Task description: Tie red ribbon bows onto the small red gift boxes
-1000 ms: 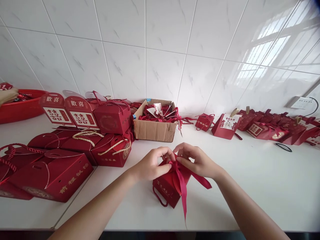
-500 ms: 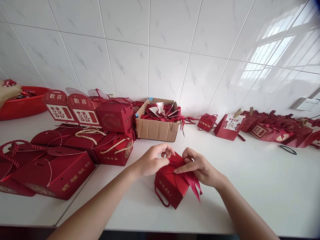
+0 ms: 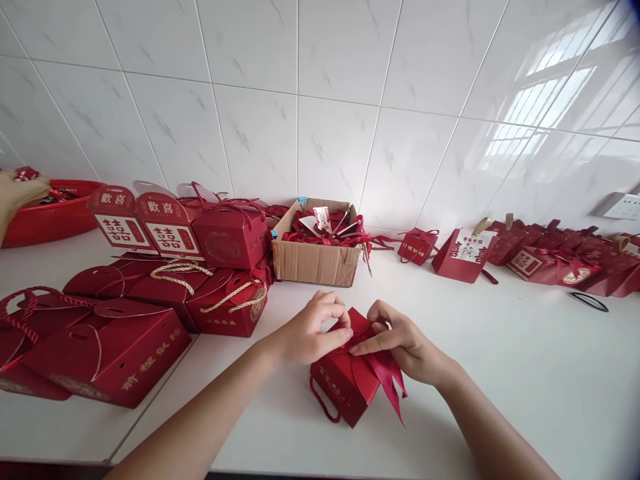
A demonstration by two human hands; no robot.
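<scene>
A small red gift box with gold characters stands on the white counter in front of me. A dark red ribbon crosses its top, and its loose ends hang down over the right side. My left hand is closed, thumb and fingertips pinching the ribbon at the top of the box. From the other side my right hand is closed on the ribbon too, its index finger stretched across the lid to the same spot. The knot itself is partly hidden by my fingers. A red cord handle droops at the box's left side.
Several red boxes with cord handles are stacked at the left. Behind stands an open cardboard box filled with ribbons. More gift boxes and a black ring lie at the right. Another person's hand reaches over a red basin.
My left fingers have come down from above the lid and closed at the ribbon's middle. My right hand has barely moved. The view has shifted slightly.
</scene>
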